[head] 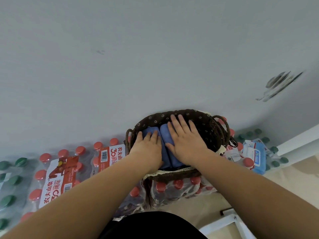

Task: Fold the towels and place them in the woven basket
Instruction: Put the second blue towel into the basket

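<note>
Bare forearms reach forward from the bottom edge, and both hands lie flat with straight, slightly spread fingers. The left hand (148, 147) presses on the left blue towel (148, 131), and the right hand (186, 144) presses on the right blue towel (165, 134). Both towels sit folded side by side inside the woven basket (222, 130), whose flowered liner (203, 125) shows to their right. Soft and light, the towels would likely spring open, so pressing or gripping across the folded bulk seems wisest. The basket rests on packs of red-capped bottles (57, 178).
</note>
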The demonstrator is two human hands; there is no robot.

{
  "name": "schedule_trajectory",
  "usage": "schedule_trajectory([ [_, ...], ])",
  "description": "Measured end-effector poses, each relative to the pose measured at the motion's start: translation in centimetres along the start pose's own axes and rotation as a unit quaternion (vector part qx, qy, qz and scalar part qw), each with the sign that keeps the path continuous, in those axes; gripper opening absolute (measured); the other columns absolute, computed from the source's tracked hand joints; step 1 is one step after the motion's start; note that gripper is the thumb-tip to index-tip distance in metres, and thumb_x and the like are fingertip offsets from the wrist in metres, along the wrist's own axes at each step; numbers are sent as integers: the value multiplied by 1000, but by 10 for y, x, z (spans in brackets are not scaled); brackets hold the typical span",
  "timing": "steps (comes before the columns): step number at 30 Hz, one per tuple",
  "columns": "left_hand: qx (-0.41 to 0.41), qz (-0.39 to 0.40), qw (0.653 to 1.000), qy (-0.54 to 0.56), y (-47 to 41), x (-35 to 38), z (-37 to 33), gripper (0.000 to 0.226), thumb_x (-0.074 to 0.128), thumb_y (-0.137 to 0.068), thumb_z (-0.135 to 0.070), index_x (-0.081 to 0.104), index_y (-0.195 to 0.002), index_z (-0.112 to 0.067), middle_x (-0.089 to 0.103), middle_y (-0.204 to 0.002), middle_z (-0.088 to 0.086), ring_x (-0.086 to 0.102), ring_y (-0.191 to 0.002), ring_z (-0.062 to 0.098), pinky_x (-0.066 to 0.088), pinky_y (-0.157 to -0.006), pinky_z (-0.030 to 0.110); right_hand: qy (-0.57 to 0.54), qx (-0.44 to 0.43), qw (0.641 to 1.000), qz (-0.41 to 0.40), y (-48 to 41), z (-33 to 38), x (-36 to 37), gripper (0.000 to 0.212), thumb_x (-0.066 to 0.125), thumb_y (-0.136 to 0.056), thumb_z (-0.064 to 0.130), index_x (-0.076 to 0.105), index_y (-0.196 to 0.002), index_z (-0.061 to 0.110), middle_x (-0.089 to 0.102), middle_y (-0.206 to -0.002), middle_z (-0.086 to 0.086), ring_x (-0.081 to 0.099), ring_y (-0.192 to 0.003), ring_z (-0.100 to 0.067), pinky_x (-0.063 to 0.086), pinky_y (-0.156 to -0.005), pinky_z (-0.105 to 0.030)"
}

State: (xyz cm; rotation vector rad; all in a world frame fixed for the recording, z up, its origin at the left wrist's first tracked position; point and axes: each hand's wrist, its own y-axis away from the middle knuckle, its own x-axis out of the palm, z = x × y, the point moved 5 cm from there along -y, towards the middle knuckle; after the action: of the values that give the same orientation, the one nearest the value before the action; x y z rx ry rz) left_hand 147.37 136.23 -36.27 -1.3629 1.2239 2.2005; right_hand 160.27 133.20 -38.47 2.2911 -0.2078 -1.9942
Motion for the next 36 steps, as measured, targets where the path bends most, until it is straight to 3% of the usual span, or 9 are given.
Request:
schedule_trajectory([
  [3,2,17,1000,-3,0,-1,0,85,31,-100,-58,-10,-156,-8,-16,-163,15,-5,-152,33,-1,-120,59,61,-120,990,33,4,-6,-2,77,-1,-96,60,-16,-155,13,-23,-163,-9,-20,-151,-26,-8,-122,-51],
  [7,18,45,999,15,-3,2,-1,81,25,-102,-55,-13,-155,-8,-19,-163,14,-10,-152,32,-3,-120,59,58,-159,982,78,-1,-14,5,86,-18,-83,65,-24,-151,14,-24,-163,-7,-20,-151,-23,-8,-122,-50],
  [10,14,51,999,-2,-7,3,-1,80,22,-101,-58,-13,-155,-10,-18,-164,11,-15,-151,30,-9,-118,62,31,-139,984,104,-9,-6,12,87,-15,-83,65,-22,-153,15,-24,-163,-7,-21,-151,-22,-10,-122,-51],
  [14,11,60,998,11,-10,5,-1,83,20,-99,-61,-14,-155,-11,-21,-163,10,-21,-150,29,-13,-115,64,-7,-84,985,152,-12,0,19,73,8,-101,56,-26,-152,16,-31,-160,-5,-27,-149,-22,-9,-121,-53],
  [27,20,64,997,28,-16,10,4,85,22,-98,-62,-17,-154,-10,-26,-162,11,-22,-149,28,-12,-116,64,-76,-71,975,197,-19,-3,25,73,13,-102,55,-31,-149,22,-40,-156,0,-35,-144,-19,-8,-121,-55],
  [36,11,18,1000,-7,-3,-3,2,89,28,-96,-66,-4,-158,-11,-7,-166,10,-6,-152,30,-9,-116,66,-64,-70,983,154,-9,-12,7,70,14,-102,59,-20,-155,28,-29,-161,6,-23,-150,-16,-4,-123,-50],
])
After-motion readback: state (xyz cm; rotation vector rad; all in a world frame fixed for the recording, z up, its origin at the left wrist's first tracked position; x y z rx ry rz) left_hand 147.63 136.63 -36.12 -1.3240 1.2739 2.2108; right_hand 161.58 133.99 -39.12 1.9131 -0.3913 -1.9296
